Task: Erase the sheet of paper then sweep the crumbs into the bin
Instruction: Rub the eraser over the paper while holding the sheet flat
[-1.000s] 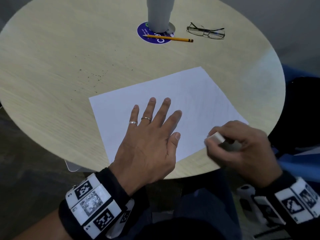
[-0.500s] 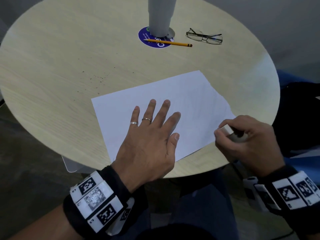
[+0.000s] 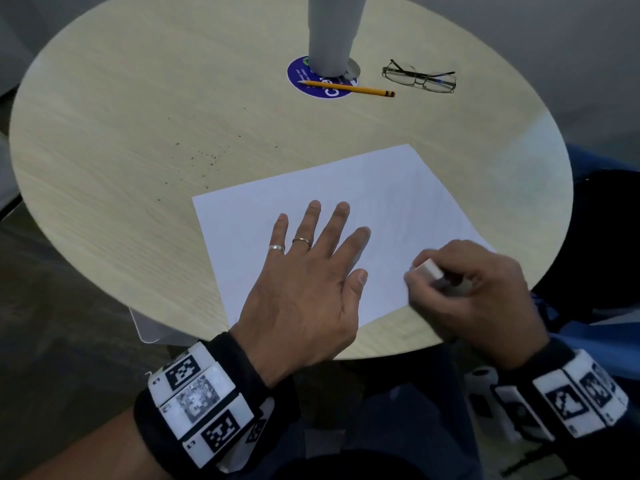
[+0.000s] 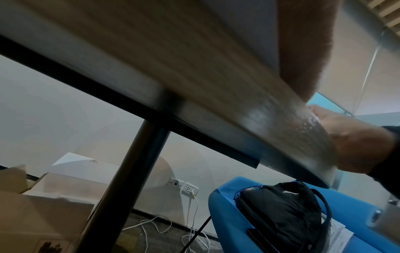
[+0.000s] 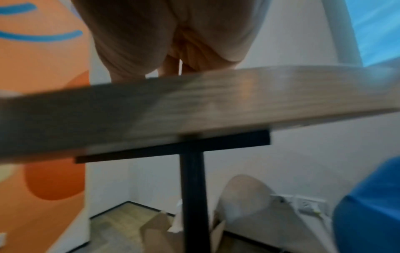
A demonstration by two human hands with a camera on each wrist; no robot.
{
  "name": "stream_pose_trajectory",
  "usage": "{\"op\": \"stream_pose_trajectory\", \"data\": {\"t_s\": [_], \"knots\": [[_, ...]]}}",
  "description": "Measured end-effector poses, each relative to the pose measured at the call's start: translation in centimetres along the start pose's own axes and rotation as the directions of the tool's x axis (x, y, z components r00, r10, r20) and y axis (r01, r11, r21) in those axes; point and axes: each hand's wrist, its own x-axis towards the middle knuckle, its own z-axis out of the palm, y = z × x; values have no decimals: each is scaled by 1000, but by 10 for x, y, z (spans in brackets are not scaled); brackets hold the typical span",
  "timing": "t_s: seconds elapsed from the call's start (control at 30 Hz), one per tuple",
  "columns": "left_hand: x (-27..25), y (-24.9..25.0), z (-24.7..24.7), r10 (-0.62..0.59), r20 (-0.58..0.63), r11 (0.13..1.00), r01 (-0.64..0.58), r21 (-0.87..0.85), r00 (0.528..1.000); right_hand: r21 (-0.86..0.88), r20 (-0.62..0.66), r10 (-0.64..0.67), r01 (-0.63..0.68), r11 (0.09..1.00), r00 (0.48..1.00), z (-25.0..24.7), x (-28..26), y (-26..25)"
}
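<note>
Left hand [image 3: 304, 282] lies flat, fingers spread, pinning the smooth white paper [image 3: 388, 202] to the round wood-grain table [image 3: 138, 109]. Right hand [image 3: 481, 296] pinches a white block eraser [image 3: 427, 270], now back over the paper's near-right edge, just right of the left thumb. Dark crumbs [image 3: 207, 155] are scattered beyond the left fingertips.
</note>
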Motion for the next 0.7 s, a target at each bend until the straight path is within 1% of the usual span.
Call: {"op": "stream_pose_trajectory", "data": {"t_s": [0.03,0.07,0.1,0.17,0.27,0.3,0.37,0.43,0.5,0.6,0.63,0.7], "knots": [[1,0,1,1,5,1000,-1,4,1000,18,-26,53,-52,998,998,-5,5,12],[1,1,1,0,9,1000,0,7,1000,0,-58,89,-89,996,994,-10,11,21],[1,2,1,-1,9,1000,1,8,1000,-40,-85,95,-99,994,992,-14,14,27],[1,2,1,1,9,1000,-1,6,1000,-97,-103,74,-84,992,992,-12,14,23],[0,1,0,9,6,1000,-9,6,1000,-90,-34,-1,-2,996,999,2,2,-3],[0,1,0,10,7,1000,-10,9,1000,-90,-21,-15,13,996,1000,3,1,-4],[1,0,1,10,11,1000,-11,19,1000,-47,-40,57,-58,997,998,-6,11,14],[0,1,1,5,15,1000,-5,21,1000,-90,-87,100,-108,990,991,-14,18,25],[0,1,1,4,19,1000,-5,24,1000,-124,-107,75,-88,988,991,-11,16,18],[0,1,0,7,17,1000,-7,20,1000,-137,-40,-39,34,990,998,6,3,-7],[0,1,0,6,15,1000,-7,20,1000,-137,-35,-46,41,990,998,7,4,-6],[0,0,0,8,19,1000,-8,23,1000,-95,-76,40,-47,994,996,-3,14,14]]}}
